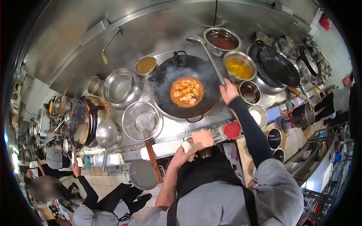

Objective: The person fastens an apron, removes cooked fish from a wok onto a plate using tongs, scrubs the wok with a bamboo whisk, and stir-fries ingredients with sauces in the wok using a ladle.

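My right hand [229,91] is closed round the handle of a metal ladle [211,56], whose bowl is up beside a pot of dark red liquid [222,39], at the wok's upper right. A large black wok [162,90] steams in the middle, with pieces of food in orange-red sauce [186,91] at its bottom. Near the counter's front edge, my left hand [181,156] holds a crumpled whitish cloth [188,150]. Just right of that hand lies a folded pink cloth [202,139].
A strainer with a wooden handle [141,120], a perforated ladle [106,133] and a pot of water [118,86] are left of the wok. A bowl of yellow oil [240,66] and stacked black woks [275,66] are right. A co-worker [102,211] stands lower left.
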Tool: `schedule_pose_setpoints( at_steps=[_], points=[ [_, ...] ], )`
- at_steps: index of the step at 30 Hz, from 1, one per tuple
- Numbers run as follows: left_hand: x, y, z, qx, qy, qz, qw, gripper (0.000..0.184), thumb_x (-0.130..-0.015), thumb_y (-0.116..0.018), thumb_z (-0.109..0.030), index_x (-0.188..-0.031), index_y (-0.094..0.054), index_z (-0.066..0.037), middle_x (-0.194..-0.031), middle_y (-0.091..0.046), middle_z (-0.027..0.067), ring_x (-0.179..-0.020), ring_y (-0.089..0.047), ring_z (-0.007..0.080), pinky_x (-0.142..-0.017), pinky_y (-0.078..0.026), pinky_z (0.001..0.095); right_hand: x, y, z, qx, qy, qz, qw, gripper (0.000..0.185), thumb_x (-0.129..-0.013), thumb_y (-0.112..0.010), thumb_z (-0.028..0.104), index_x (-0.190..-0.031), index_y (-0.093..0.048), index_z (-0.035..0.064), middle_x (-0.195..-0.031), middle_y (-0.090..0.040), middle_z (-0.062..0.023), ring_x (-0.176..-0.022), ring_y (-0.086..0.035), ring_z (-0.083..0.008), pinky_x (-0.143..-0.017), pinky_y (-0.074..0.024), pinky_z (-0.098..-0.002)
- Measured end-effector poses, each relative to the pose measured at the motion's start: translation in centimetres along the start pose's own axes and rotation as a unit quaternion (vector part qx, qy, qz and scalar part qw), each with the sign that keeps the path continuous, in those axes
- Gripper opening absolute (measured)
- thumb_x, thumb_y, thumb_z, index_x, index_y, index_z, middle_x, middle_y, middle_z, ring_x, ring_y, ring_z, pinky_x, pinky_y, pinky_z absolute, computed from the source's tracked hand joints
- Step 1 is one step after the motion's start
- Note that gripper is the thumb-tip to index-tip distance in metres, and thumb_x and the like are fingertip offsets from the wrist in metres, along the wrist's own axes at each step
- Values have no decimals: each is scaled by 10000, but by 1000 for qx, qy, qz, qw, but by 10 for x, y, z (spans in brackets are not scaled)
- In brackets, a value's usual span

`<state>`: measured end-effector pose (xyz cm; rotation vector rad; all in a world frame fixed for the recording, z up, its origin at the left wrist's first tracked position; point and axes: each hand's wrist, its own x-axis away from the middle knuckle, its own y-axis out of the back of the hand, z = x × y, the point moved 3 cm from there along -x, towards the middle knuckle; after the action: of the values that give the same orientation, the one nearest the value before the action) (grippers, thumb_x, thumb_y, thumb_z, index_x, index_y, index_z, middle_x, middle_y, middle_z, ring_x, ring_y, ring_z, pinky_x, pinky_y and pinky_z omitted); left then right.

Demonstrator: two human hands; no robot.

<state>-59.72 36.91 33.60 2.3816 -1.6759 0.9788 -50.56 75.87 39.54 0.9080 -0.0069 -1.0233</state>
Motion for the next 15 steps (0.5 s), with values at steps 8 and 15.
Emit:
schedule_pose_setpoints(
  at_steps=[8,15],
  points=[
    [-9,-22,3,2,16,15,1000,618,-963,-736,-112,-1484,-409,-49,-1041,-666,102,-798,-722,211,-613,-575,315,243,103,42,-83,-152,-9,985,301,-961,-647,142,-1221,-581,4,-711,-604,-148,-583,-616,-289,-570,-484,-411],
    [-26,-37,10,-28,43,34,998,650,-956,-729,-103,-1505,-390,-19,-1054,-670,134,-788,-727,229,-608,-581,326,293,108,46,-475,-487,76,729,242,-1001,-613,107,-1233,-555,68,-678,-504,-2,-441,-450,-86,-379,-347,-276]
  ],
)
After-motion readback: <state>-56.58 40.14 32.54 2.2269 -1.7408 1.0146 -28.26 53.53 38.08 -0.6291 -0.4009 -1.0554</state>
